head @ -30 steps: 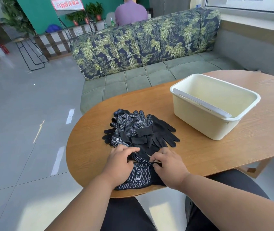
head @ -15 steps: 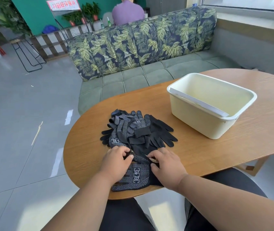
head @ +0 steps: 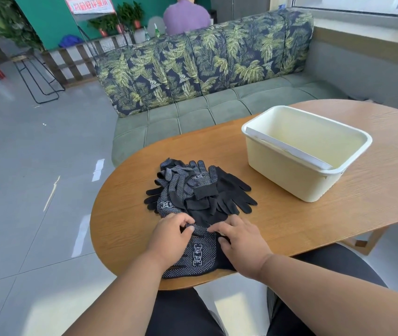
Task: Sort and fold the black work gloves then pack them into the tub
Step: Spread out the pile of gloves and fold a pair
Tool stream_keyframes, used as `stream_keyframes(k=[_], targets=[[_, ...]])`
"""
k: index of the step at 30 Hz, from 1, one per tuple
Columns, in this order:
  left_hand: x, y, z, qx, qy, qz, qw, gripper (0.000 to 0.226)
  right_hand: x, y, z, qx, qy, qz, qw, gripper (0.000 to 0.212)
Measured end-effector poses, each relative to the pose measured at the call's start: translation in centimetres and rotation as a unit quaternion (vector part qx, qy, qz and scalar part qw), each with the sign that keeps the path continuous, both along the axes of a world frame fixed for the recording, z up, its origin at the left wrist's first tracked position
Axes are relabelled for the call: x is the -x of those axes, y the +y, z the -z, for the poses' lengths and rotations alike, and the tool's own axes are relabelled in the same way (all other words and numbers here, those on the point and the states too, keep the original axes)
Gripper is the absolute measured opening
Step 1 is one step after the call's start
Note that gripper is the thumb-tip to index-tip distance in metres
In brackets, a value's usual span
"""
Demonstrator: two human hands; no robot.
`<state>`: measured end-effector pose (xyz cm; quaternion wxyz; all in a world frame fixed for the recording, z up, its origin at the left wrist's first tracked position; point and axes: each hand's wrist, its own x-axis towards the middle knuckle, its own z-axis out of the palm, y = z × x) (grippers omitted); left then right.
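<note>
While the left hand [head: 168, 236] rests on the left half of a dotted glove [head: 201, 257] at the near edge of the table [head: 314, 221], its fingers are curled down onto the fabric and its thumb tip meets the cloth at the glove's far end, so it seems to pinch the material there, though the grip itself is partly hidden. The right hand [head: 240, 241] lies on the glove's right side with fingers stretched out fairly flat, pressing the cloth rather than gripping it, the forefinger reaching toward the left thumb. This glove lies flat, dotted palm up, a white printed label at its middle, one end reaching the table's rim. Just beyond the hands, touching the glove's far end, sits the pile of black gloves [head: 198, 190], a loose heap in which dotted palms show on the left and plain black backs fan out to the right. Farther right and well apart from the pile stands the cream tub [head: 297, 180], upright, with a pale flat strip lying across its near rim. Past the table runs a green sofa [head: 193, 115] with leaf-patterned cushions, and a person in a purple top [head: 187, 16] sits behind it.
</note>
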<state>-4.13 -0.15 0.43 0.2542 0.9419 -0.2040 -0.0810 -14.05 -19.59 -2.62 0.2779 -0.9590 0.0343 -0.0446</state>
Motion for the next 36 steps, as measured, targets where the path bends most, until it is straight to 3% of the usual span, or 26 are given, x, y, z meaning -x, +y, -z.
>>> stream_keyframes(k=[17,23,31,36], targets=[[0.2,0.0,0.5,0.199,0.113,-0.132,0.964,0.025,0.1,0.0,-0.6,0.030,0.039,-0.026,0.998,0.038],[-0.1,-0.4,0.3,0.167,0.140,-0.129,0.967,0.025,0.1,-0.2,-0.4,0.032,0.035,-0.027,0.998,0.038],[1.1,-0.2,-0.6,0.322,0.225,-0.144,0.908,0.030,0.3,-0.5,0.1,-0.021,0.004,0.001,1.000,0.032],[2.2,0.4,-0.9,0.322,0.254,-0.094,0.907,0.030,0.3,-0.4,0.3,-0.017,0.005,0.005,1.000,0.034]])
